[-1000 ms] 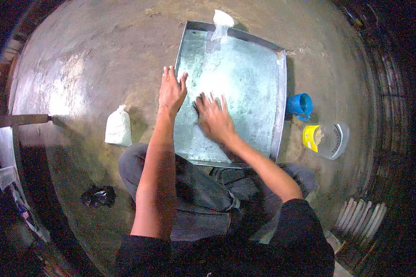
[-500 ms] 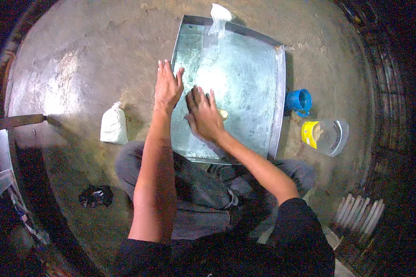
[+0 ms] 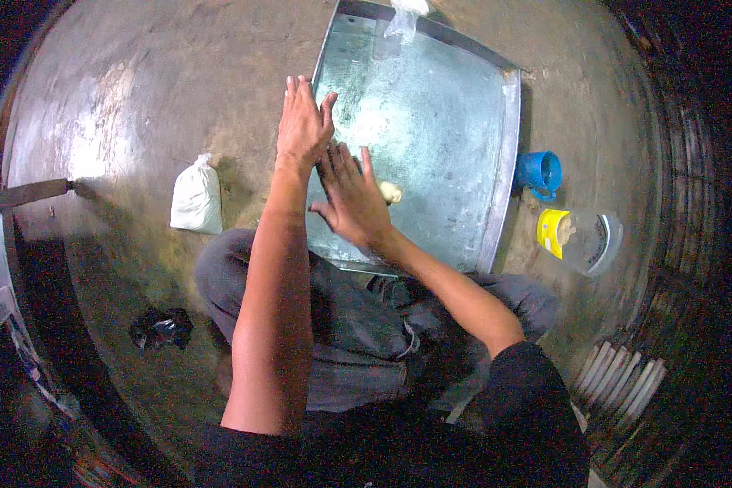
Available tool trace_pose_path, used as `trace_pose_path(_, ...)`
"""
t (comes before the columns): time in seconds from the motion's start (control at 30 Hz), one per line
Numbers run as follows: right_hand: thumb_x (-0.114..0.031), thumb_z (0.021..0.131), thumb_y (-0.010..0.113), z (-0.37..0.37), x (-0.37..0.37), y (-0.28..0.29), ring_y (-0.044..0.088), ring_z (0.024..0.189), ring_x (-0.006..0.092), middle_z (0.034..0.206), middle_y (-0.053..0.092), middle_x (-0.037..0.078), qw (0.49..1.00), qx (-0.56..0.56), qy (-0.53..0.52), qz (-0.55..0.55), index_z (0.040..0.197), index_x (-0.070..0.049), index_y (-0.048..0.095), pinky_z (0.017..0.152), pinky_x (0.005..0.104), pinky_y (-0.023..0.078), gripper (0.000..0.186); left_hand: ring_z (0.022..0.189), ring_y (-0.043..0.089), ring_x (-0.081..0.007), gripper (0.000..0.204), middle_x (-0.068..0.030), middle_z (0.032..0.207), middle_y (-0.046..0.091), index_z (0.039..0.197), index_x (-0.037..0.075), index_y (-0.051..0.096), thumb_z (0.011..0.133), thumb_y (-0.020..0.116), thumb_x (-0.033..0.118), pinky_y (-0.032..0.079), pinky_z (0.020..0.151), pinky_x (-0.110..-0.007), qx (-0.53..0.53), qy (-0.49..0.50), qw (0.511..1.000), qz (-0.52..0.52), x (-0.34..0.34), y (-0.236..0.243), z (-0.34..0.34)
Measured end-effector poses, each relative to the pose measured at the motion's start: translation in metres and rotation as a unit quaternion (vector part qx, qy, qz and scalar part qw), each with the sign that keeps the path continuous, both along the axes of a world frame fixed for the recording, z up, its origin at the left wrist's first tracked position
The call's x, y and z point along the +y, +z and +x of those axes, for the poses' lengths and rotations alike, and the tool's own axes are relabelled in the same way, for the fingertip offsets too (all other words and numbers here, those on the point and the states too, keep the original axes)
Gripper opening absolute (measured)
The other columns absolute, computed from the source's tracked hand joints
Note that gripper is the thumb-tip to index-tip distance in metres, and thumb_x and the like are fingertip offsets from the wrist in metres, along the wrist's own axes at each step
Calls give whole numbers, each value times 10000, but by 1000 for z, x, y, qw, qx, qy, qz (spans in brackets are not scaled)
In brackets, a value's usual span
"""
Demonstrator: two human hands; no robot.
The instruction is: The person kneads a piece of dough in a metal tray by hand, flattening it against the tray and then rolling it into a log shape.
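Note:
Above the left edge of a shallow metal tray (image 3: 503, 175), my left hand (image 3: 304, 124) is stretched out with its fingers together and thumb apart, holding nothing. My right hand (image 3: 352, 193) is over the tray's near left part, its fingers extended and thumb spread. Its fingertips come up to the base of my left hand; whether they touch I cannot tell. A small pale lump like dough (image 3: 390, 193) rests on the tray just right of my right hand, partly covered by it. At the far rim lies a clear plastic bag with something white in it (image 3: 407, 18).
A full white bag (image 3: 196, 197) stands left of my knee, with a crumpled black plastic bag (image 3: 162, 328) nearer. Right of the tray are a blue mug (image 3: 538, 174) and a clear plastic container with a yellow label (image 3: 579, 241). Pale slats (image 3: 620, 382) lie at lower right.
My hands have come closer together, the right fingertips now near the base of the left hand. More of the pale lump shows. The view has shifted slightly.

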State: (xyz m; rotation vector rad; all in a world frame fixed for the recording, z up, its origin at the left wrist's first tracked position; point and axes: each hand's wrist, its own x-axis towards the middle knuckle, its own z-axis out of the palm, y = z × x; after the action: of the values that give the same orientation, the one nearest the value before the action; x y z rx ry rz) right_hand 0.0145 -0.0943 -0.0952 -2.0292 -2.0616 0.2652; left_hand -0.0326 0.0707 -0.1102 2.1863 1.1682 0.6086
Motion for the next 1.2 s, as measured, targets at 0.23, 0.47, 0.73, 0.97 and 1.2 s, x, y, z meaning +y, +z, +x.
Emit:
trace_pose_path(0.23,-477,996,430,68,59,-17,139,1493,440,1563,228,327,985,-97,-138,48,1525,67,198,1169,649,81,793,1427,290,-466,697,-351,1454,395,1400,-170,349,1026,439,411,259,1187,-481,-11,-8,1000,24,-3,5,2)
trace_pose_path(0.47,-553,909,538,28,26,-7,172,1479,463,1555,251,322,999,-15,-46,-25,1482,74,315,1183,617,104,878,1464,224,-443,678,-364,1518,275,1466,-97,310,1045,418,423,229,1200,-470,-22,7,999,-38,3,-6,-3)
trace_pose_path(0.73,-385,1002,444,84,42,-14,143,1499,419,1572,242,295,988,-95,-124,5,1457,105,327,1186,624,62,679,1479,157,-448,725,-350,1525,276,1456,-166,251,1044,400,412,187,1216,-464,-89,-20,993,-74,-3,3,2)
trace_pose_path(0.97,-378,956,510,24,2,-4,259,1450,452,1540,279,320,999,44,-10,19,1442,141,326,1181,614,139,735,1463,193,-467,694,-358,1510,296,1453,-142,284,1041,421,400,223,1203,-478,-79,-1,995,-62,2,-2,-3)
trace_pose_path(1.2,-416,984,484,72,30,-8,181,1479,450,1570,233,305,998,4,-59,-16,1472,75,339,1179,621,125,707,1462,199,-467,689,-366,1506,295,1447,-137,300,1037,430,400,226,1202,-478,-78,1,994,-76,-1,5,1)
